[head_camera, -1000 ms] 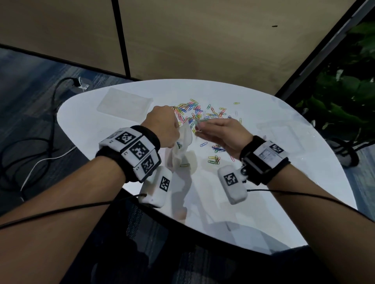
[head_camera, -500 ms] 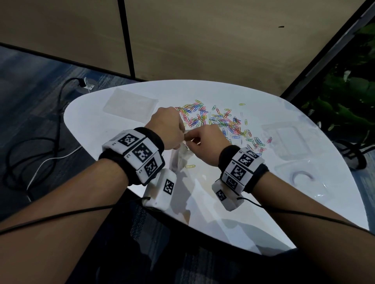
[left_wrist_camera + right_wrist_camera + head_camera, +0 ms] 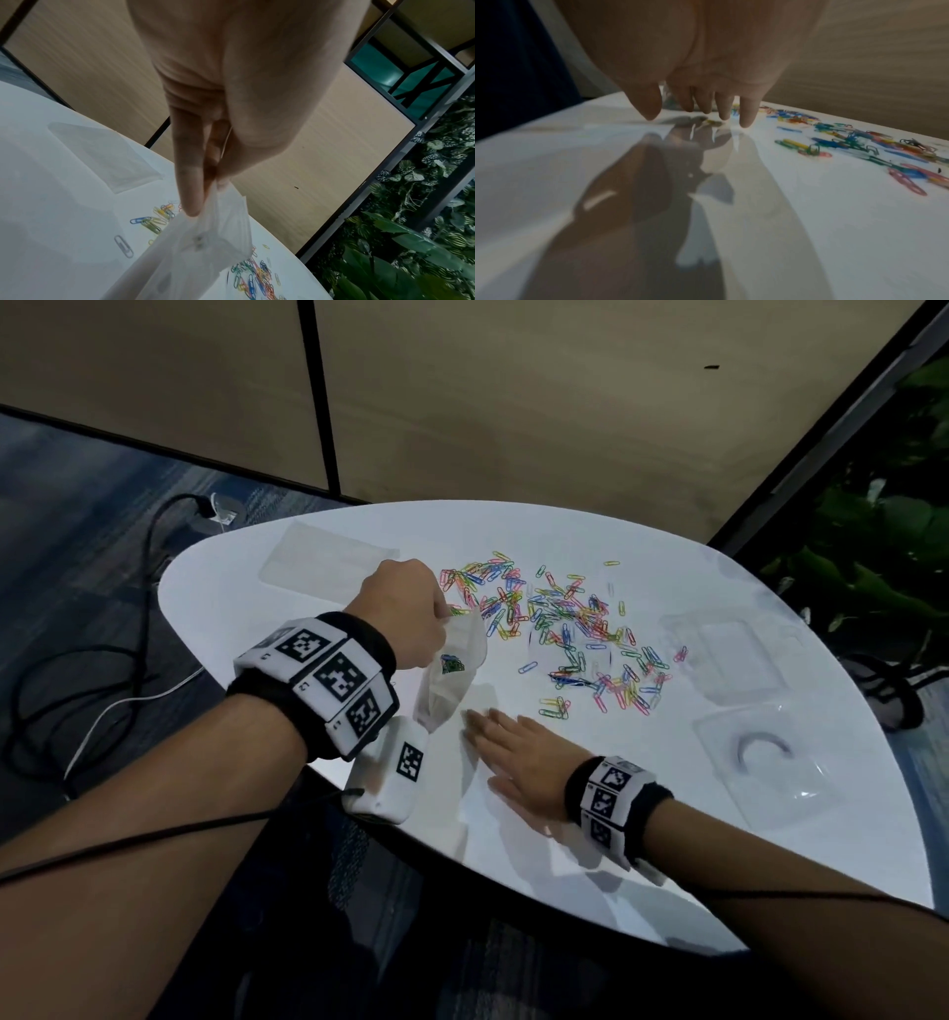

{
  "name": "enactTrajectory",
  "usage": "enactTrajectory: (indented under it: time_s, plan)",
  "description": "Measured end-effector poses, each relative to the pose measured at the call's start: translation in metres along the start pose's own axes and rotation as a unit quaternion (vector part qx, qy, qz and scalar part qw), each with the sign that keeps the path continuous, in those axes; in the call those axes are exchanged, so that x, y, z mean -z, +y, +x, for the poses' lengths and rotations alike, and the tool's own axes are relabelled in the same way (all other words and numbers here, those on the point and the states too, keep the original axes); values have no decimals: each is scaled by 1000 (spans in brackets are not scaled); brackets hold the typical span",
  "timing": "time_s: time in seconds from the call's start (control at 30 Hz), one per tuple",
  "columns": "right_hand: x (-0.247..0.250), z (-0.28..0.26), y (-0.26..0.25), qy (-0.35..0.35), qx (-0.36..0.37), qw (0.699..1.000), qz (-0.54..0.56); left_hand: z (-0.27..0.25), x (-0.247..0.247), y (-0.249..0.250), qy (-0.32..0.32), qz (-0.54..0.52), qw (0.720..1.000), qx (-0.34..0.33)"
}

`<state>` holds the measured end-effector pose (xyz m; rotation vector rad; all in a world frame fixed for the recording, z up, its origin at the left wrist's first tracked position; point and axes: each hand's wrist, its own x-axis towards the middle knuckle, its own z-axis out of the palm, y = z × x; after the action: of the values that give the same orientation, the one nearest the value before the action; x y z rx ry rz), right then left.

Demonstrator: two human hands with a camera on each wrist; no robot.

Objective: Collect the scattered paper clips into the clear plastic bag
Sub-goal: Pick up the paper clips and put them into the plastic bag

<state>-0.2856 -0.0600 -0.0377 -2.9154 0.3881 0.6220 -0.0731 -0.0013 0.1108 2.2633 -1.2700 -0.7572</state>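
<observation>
Plastic bag [image 3: 449,670] hanging, mouth up

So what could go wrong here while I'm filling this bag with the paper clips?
The left hand pinches the clear plastic bag by only one edge of its mouth, so it sags and clips inside could spill out. The right hand lies flat near the table edge beside a lone clip; a sweep there might push it off. The main pile of paper clips is tangled, so grabs may scatter some.
</observation>
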Motion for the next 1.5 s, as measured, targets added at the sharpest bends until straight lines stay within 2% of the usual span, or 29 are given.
enactTrajectory:
  time_s: [0.07,0.23,0.33,0.43,0.5,0.57,0.67,0.73,0.83,0.87,0.93,1.03,1.07,1.1,1.13,1.2,1.23,1.27,1.33,1.37,1.4,1.43,1.5]
  plan:
    - [-3,-1,11,-9,-37,999,-18,1,0,0,2,4,1000,-1]
    - [-4,1,69,2,-192,981,-42,3,-5,0,-4,8,1000,0]
    - [-11,3,95,18,-267,964,7,6,-4,-3,0,9,1000,0]
    - [-15,7,112,58,-262,963,15,8,-4,-4,-1,12,1000,-2]
    - [-10,10,112,117,-242,963,13,8,-6,-3,-2,10,1000,-5]
    - [-3,11,109,142,-242,960,15,7,-8,-1,-1,9,1000,-8]
    - [7,9,110,129,-288,948,44,7,-9,-1,-2,9,1000,-7]
    - [14,5,111,138,-336,924,122,7,-9,-3,-3,8,1000,-6]
    - [23,-10,114,203,-402,856,252,6,-9,-3,-4,3,1000,-5]
    - [26,-15,115,226,-423,823,303,6,-9,-2,-4,2,1000,-6]
    - [40,-19,112,270,-429,736,449,5,-10,2,-7,-1,1000,-12]
    - [74,-18,94,322,-327,585,669,3,-13,7,-14,5,1000,-23]
    - [85,-17,82,326,-279,554,713,2,-15,8,-18,8,1000,-24]
    - [97,-16,68,321,-240,537,742,2,-17,9,-23,9,999,-24]
    - [106,-14,52,311,-210,533,759,2,-19,8,-27,7,999,-24]
    - [112,-8,25,292,-184,547,763,2,-23,9,-35,-2,999,-28]
    - [112,-5,14,286,-183,569,749,2,-26,9,-39,-7,999,-30]
    - [109,0,6,287,-192,613,710,1,-28,10,-43,-12,998,-34]
    - [104,7,-2,283,-220,748,558,-1,-31,11,-43,-14,998,-49]
    - [104,9,-4,264,-222,806,482,-1,-31,12,-40,-12,998,-57]
    - [106,10,-6,242,-219,837,439,-1,-31,12,-36,-8,997,-62]
    - [108,10,-7,229,-215,844,435,0,-31,11,-33,-5,997,-64]
    - [114,4,-5,234,-197,822,480,0,-28,10,-26,1,998,-62]
